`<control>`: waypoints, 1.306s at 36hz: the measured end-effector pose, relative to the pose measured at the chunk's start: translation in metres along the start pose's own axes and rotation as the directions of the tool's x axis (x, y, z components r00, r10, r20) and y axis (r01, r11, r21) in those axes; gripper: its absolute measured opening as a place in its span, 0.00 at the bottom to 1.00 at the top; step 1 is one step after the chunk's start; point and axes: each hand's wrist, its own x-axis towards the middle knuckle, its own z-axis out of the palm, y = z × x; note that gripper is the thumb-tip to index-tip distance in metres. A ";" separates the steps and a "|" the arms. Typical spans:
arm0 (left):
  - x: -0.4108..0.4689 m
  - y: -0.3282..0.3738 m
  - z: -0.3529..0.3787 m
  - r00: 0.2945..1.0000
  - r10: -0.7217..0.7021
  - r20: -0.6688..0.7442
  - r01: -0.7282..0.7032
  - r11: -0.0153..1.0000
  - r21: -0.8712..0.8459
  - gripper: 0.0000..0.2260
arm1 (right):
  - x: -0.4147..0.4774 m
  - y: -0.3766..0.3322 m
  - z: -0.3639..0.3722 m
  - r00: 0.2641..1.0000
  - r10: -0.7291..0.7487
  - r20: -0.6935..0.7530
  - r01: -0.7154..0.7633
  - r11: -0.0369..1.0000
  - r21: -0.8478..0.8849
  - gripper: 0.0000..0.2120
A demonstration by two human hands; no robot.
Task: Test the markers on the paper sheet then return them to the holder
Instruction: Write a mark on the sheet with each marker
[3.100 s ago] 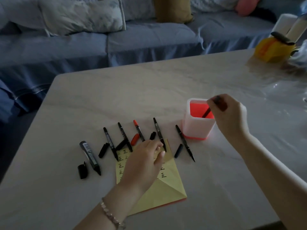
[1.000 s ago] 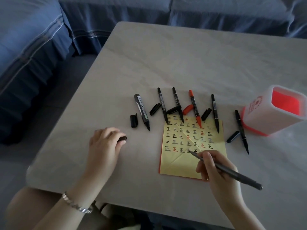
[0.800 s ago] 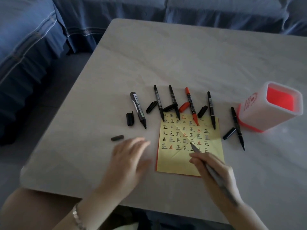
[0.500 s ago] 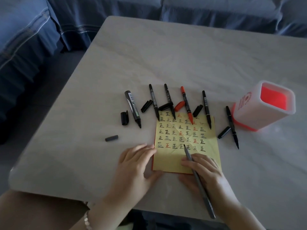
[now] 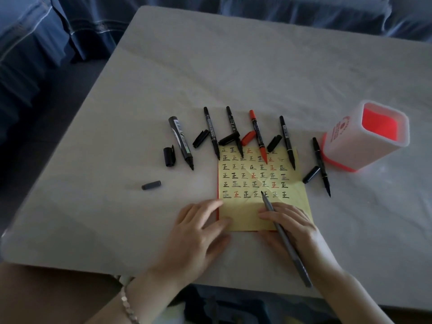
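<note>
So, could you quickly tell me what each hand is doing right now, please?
Left hand: open, fingers pressing the left edge of the paper sheet.
Right hand: gripping the grey marker, tip on the sheet.

This looks like a living room in a home. A sofa (image 5: 88, 17) with a loose blue fabric cover (pale stripes run near its hem) stands close along the far side and the left side of a low, pale bench (image 5: 233, 66) with a marble-like pattern. The light is dim.
</note>
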 end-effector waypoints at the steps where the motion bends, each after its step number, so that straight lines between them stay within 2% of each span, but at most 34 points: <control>1: -0.001 -0.003 -0.002 0.999 0.008 0.034 -0.008 1.000 -0.003 0.15 | 0.000 -0.001 -0.001 1.000 0.015 -0.007 -0.015 1.000 0.018 0.17; 5: -0.004 -0.012 -0.006 0.990 0.036 0.136 -0.043 0.998 0.049 0.15 | 0.003 -0.015 0.002 0.966 0.246 -0.082 -0.212 0.931 0.298 0.20; 8: -0.004 -0.012 -0.006 0.986 0.036 0.160 -0.048 0.996 0.074 0.14 | 0.015 -0.028 0.011 0.911 0.366 -0.192 -0.222 0.825 0.520 0.21; 14: -0.001 -0.013 -0.006 0.984 0.056 0.169 -0.071 0.994 0.086 0.13 | 0.047 -0.053 0.022 0.804 0.573 -0.157 -0.290 0.610 0.737 0.10; 17: 0.001 -0.014 -0.008 0.980 0.052 0.190 -0.069 0.994 0.084 0.14 | 0.055 -0.058 0.033 0.761 0.619 -0.193 -0.333 0.629 0.703 0.09; 20: 0.002 -0.014 -0.008 0.981 0.031 0.191 -0.048 0.995 0.082 0.13 | 0.056 -0.057 0.047 0.693 0.669 -0.270 -0.416 0.676 0.607 0.13; 23: 0.001 -0.016 -0.008 0.979 0.035 0.202 -0.049 0.997 0.065 0.15 | 0.054 -0.056 0.054 0.677 0.634 -0.375 -0.423 0.751 0.506 0.17; 26: 0.000 -0.017 -0.007 0.973 0.036 0.226 -0.052 0.997 0.061 0.16 | 0.052 -0.053 0.055 0.660 0.634 -0.403 -0.425 0.757 0.496 0.18; 43: 0.001 -0.015 -0.009 0.975 0.026 0.223 -0.033 0.999 0.027 0.16 | 0.052 -0.053 0.057 0.759 0.566 -0.323 -0.428 0.806 0.408 0.16; 47: 0.001 -0.015 -0.009 0.972 0.021 0.233 -0.029 0.999 0.029 0.16 | 0.052 -0.052 0.059 0.745 0.562 -0.360 -0.429 0.816 0.387 0.16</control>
